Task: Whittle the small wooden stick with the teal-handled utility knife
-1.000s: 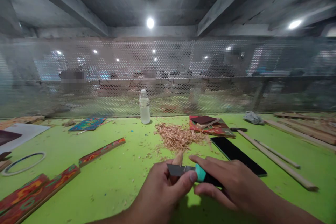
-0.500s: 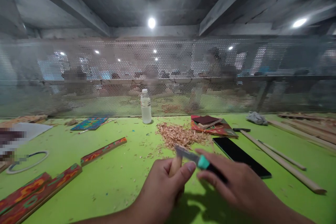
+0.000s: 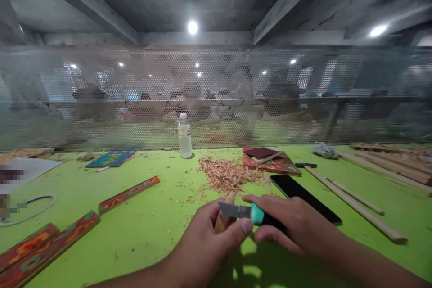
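Note:
My left hand (image 3: 211, 236) is closed around a short piece of light wood (image 3: 221, 222), whose top end shows between thumb and fingers. In my right hand (image 3: 292, 222) is a knife (image 3: 257, 215) with a black and teal handle. Its flat grey blade points left and lies across the wood, just above my left thumb. Beyond both hands, a heap of wood shavings (image 3: 224, 174) is spread on the green table (image 3: 135, 238).
A water bottle (image 3: 185, 137) stands by the perforated screen (image 3: 151, 126). At the right lie a black phone (image 3: 305, 198), wooden sticks (image 3: 357, 207) and a crumpled cloth (image 3: 324, 150). Painted strips (image 3: 130, 193) are at the left, sandpaper (image 3: 265, 153) behind the shavings.
The knife blade has come down and lies more level across the wood, with its flat side in view. The wood's top end leans differently. The whole view has shifted slightly.

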The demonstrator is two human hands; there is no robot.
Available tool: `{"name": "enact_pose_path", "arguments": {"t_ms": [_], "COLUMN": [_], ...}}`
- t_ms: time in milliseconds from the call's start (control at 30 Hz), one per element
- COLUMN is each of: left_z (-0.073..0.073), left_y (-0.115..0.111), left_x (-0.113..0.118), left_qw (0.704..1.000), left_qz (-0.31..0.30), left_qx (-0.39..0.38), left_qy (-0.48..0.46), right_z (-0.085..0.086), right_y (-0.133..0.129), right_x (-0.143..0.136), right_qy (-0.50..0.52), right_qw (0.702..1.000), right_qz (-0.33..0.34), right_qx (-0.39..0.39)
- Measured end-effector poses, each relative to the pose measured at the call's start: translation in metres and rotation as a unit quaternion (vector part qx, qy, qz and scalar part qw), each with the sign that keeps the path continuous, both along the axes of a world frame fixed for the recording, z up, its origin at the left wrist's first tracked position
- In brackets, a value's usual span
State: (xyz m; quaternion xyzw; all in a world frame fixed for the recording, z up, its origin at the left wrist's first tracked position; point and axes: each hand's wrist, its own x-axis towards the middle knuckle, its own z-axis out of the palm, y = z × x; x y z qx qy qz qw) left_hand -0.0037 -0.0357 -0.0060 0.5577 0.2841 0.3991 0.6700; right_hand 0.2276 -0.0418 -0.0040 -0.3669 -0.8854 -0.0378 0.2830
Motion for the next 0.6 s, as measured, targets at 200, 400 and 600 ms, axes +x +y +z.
{"name": "enact_pose_path", "arguments": {"t_ms": [200,400,600], "left_z": [0.000,0.002,0.003], "left_y": [0.001,0.002,0.000], "left_x": [-0.001,-0.002,-0.003], "left_qw": [0.999,0.994,0.994], "left_qz": [-0.035,-0.041,-0.015], "left_qx": [0.026,0.028,-0.001], "left_qy": [0.031,0.095,0.109], "right_z": [0.005,0.011,0.010], "right_y": [-0.007,-0.005,0.006], "right_x": [-0.010,-0.007,0.011], "right_qy": [-0.022,0.018,0.070], "right_qw": [0.997,0.993,0.987], "right_qz": [0.002,-0.056,-0.114], "right_qx": [0.079,0.103,0.090]}}
